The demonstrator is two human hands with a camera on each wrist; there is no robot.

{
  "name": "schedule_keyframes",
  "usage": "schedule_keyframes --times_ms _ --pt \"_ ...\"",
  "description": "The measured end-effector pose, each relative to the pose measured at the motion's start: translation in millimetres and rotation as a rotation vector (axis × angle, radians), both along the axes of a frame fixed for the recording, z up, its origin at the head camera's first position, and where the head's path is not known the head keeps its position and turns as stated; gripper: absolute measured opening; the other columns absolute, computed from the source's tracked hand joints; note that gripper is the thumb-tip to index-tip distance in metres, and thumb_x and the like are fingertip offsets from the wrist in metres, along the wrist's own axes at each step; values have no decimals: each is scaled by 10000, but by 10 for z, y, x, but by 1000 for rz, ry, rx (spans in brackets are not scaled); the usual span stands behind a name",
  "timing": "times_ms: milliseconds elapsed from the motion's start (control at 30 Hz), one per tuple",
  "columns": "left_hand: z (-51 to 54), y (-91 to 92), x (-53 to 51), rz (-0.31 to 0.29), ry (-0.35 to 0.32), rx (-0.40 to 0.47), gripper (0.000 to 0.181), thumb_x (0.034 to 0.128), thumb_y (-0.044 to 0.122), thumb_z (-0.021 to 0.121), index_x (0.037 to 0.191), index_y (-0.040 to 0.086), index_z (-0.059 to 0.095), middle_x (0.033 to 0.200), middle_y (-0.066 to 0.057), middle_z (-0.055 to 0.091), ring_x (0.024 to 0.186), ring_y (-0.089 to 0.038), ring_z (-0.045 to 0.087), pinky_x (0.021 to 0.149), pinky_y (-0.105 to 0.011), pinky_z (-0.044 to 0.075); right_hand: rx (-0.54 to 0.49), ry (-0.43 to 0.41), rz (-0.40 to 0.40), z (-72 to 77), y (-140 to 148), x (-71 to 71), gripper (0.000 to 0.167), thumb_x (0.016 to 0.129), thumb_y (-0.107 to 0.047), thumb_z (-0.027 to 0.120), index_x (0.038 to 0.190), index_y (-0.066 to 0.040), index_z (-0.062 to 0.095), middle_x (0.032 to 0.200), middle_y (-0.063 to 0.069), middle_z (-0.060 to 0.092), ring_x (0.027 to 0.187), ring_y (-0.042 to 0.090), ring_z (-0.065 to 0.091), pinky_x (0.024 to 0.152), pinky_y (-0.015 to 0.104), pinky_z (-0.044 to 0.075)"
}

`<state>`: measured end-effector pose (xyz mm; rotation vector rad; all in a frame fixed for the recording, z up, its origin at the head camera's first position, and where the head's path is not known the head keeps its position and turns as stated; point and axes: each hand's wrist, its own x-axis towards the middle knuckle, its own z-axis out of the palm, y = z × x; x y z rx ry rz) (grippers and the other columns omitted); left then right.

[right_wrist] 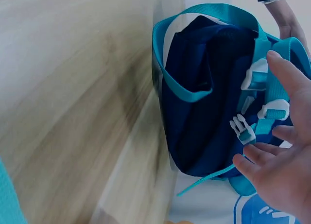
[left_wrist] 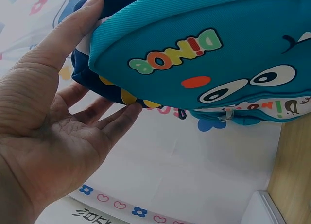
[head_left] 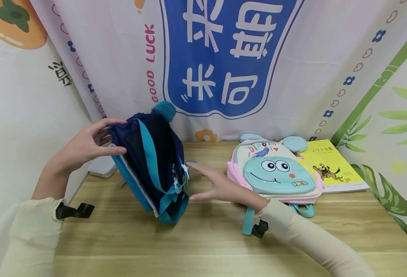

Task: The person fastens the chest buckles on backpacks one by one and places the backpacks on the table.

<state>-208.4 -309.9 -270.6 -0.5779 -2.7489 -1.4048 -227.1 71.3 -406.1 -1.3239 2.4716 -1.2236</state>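
Observation:
A navy and teal child's backpack [head_left: 165, 154] is tilted above the table, its back panel and teal strap [head_left: 149, 154] facing right. My left hand [head_left: 89, 142] grips its left end, thumb on one side and fingers on the other. In the left wrist view, its teal front pocket [left_wrist: 170, 73] shows a cartoon face and "DINO" lettering. My right hand [head_left: 217, 182] reaches toward the strap side with fingers spread. The right wrist view shows those fingers beside a white buckle [right_wrist: 244, 130] and strap adjusters; whether they touch is unclear.
A pink, cream and light-blue backpack [head_left: 279, 175] lies to the right, partly over a yellow book [head_left: 331, 161]. Behind the left hand is a white object [head_left: 103, 168]. A printed curtain [head_left: 120, 69] hangs along the back of the wooden table [head_left: 203, 238].

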Motion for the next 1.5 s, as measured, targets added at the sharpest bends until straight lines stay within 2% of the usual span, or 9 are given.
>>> schedule_keyframes --times_ms 133,333,600,733,867,967,1100,1400,1500 --pt "1 5 3 9 -9 -24 669 915 51 744 1502 197 459 1546 11 410 1315 37 473 1022 -68 400 21 0 -10 -56 -52 -17 993 828 -312 861 1613 -119 285 1665 112 303 1537 292 302 1205 509 334" --pt "-18 -13 18 36 -47 -68 681 904 95 769 1497 224 458 1551 -4 405 1405 -167 450 1035 -88 410 69 -115 -10 -103 -107 -22 1065 849 -339 840 1644 -135 162 1700 96 205 1538 296 298 1172 492 387" --pt "-130 -31 41 48 -61 -66 742 877 108 803 1511 208 432 1523 -43 428 1144 74 583 921 -67 447 144 -131 0 -136 -127 3 1085 840 -383 842 1647 -179 145 1700 23 210 1559 181 237 1248 414 269" --pt "-210 -30 26 20 -62 -60 787 862 109 818 1529 171 406 1526 -77 430 1128 81 596 921 -73 452 167 -155 -24 -149 -91 25 1097 841 -409 835 1646 -159 133 1702 52 202 1560 214 239 1243 441 278" --pt "-300 -31 7 -11 -80 -66 842 868 142 819 1565 145 346 1529 -150 442 1118 92 598 907 -120 492 181 -170 -44 -177 -49 24 1117 829 -440 838 1651 -205 119 1703 39 204 1557 224 250 1237 460 289" --pt "-370 -18 -4 -12 -106 -50 852 869 155 820 1571 146 337 1527 -178 443 1106 101 599 878 -176 532 195 -176 -50 -198 -20 14 1137 817 -454 845 1652 -249 101 1705 14 200 1558 213 247 1238 458 288" --pt "-428 0 -5 -7 -129 -24 856 855 157 833 1563 159 353 1523 -168 442 1105 84 611 867 -213 549 195 -167 -41 -227 14 -2 1147 809 -446 854 1652 -247 102 1700 24 216 1554 223 261 1234 466 295" --pt "-509 -13 -35 -76 -71 -31 870 826 116 851 1548 120 365 1579 -140 345 1076 5 663 874 -194 541 202 -154 -35 -276 56 -30 1114 807 -427 861 1646 -253 149 1692 30 244 1547 235 278 1227 459 310" --pt "-543 -29 -31 -82 -83 -49 901 814 124 863 1557 113 352 1597 -133 320 1084 -46 671 880 -192 536 203 -155 -30 -272 71 -23 1105 808 -417 862 1645 -257 158 1686 45 260 1545 244 286 1223 470 314"
